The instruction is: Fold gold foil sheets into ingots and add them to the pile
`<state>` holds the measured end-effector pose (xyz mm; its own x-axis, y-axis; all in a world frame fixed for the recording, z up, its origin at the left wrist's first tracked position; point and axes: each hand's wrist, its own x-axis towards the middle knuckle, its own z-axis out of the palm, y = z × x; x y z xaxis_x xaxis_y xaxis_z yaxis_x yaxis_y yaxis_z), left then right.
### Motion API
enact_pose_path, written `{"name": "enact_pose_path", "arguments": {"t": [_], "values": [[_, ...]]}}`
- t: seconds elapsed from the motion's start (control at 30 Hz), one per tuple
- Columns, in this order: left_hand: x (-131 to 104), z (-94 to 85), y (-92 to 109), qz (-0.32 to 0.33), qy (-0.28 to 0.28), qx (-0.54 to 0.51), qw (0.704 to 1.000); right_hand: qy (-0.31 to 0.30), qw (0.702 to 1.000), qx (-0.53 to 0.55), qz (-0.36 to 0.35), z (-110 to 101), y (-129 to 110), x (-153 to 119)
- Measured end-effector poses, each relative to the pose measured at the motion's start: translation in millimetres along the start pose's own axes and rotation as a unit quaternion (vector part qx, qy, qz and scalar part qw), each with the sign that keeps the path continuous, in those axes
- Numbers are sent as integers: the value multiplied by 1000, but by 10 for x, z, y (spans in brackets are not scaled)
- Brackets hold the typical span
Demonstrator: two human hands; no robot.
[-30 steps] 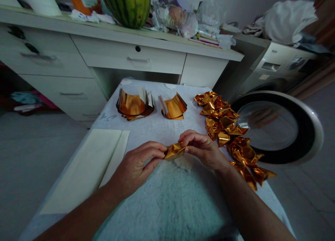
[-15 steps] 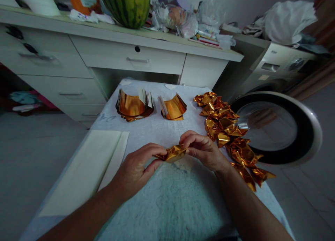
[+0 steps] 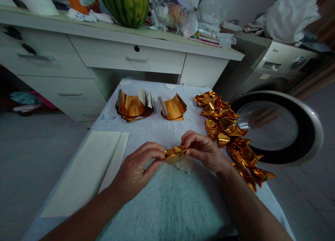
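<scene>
Between my hands, just above the cloth-covered table (image 3: 167, 202), is a folded piece of shiny gold foil paper (image 3: 175, 155). My left hand (image 3: 140, 167) pinches its left end between thumb and fingers. Its right end is gripped in the fingertips of my right hand (image 3: 202, 150). Beyond my hands stand two curved stacks of gold foil sheets, a larger one (image 3: 132, 105) at left and a smaller one (image 3: 175, 107) at right. To the right of my right hand runs a heap of folded gold foil pieces (image 3: 226, 126).
Pale folded paper (image 3: 81, 167) lies on the table's left side. Past the far edge is a white drawer cabinet (image 3: 131, 58) bearing a cut watermelon (image 3: 127, 5) and clutter. On the right, the open round door (image 3: 318, 129) of a washing machine (image 3: 274, 59) reaches close to the foil heap.
My left fingers have closed on the left tip of the foil piece, which was sticking out between them before. My right hand has barely moved.
</scene>
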<state>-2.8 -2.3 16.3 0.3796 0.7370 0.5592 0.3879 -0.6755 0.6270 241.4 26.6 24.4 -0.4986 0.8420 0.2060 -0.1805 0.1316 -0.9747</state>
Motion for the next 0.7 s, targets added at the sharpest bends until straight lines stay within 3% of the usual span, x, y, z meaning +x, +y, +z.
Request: {"name": "enact_pose_path", "arguments": {"t": [0.27, 0.7], "values": [[-5, 28, -6, 27, -65, -36, 997, -47, 998, -36, 23, -14, -20, -7], [7, 19, -4, 33, -65, -18, 997, -25, 1000, -2, 10, -53, 1, -16]]}}
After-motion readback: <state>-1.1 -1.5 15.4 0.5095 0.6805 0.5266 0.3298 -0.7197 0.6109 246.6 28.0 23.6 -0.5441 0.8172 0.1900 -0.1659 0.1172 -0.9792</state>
